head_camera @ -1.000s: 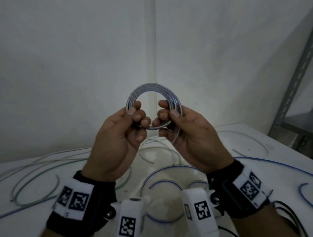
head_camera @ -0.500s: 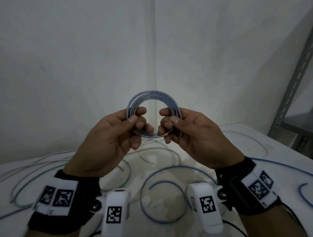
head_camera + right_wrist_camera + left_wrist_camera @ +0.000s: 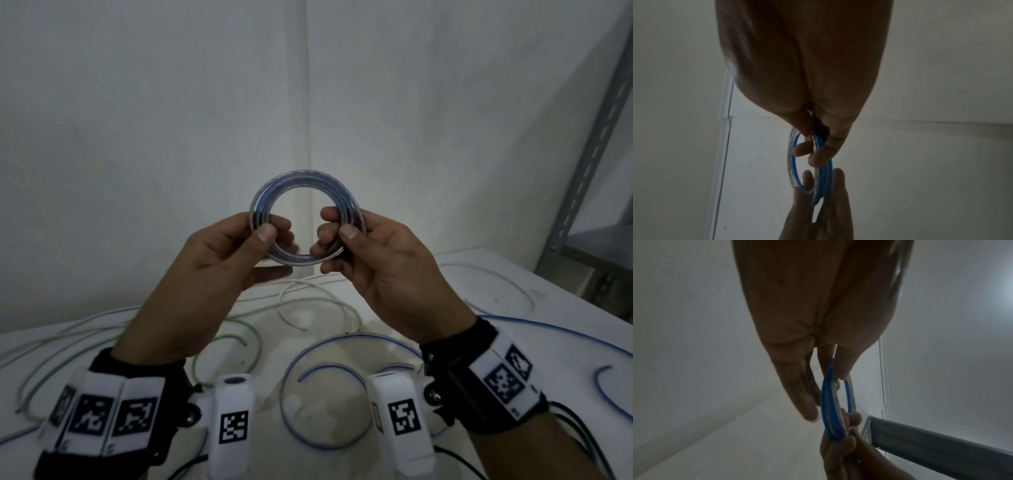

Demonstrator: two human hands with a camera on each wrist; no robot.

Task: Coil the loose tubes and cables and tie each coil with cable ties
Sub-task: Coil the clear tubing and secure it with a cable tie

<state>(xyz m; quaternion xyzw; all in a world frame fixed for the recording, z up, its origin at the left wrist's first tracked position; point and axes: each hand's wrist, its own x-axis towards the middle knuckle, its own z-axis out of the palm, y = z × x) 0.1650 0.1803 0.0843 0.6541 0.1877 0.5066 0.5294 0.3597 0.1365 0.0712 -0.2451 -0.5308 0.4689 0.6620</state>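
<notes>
A small coil of clear tube with a blue core [image 3: 301, 185] is held up in the air in front of the wall corner. My left hand [image 3: 246, 246] pinches its left side between thumb and fingers. My right hand [image 3: 356, 243] pinches its right side the same way. In the left wrist view the coil [image 3: 830, 402] runs edge-on from my left fingers down to the right hand [image 3: 842, 446]. In the right wrist view the coil [image 3: 818, 175] hangs between my right fingers and the left hand [image 3: 818, 203]. No cable tie is visible on it.
Below the hands, loose tubes lie on the white table [image 3: 513, 329]: a blue-cored loop [image 3: 308, 370], a white tube [image 3: 308, 298], a greenish one [image 3: 222, 342] and a long blue one [image 3: 565, 332]. A grey metal shelf upright [image 3: 589, 144] stands at the right.
Both hands with the coil have dropped a little and spread slightly along the ring. The short loose end that hung below the right fingers is no longer seen.
</notes>
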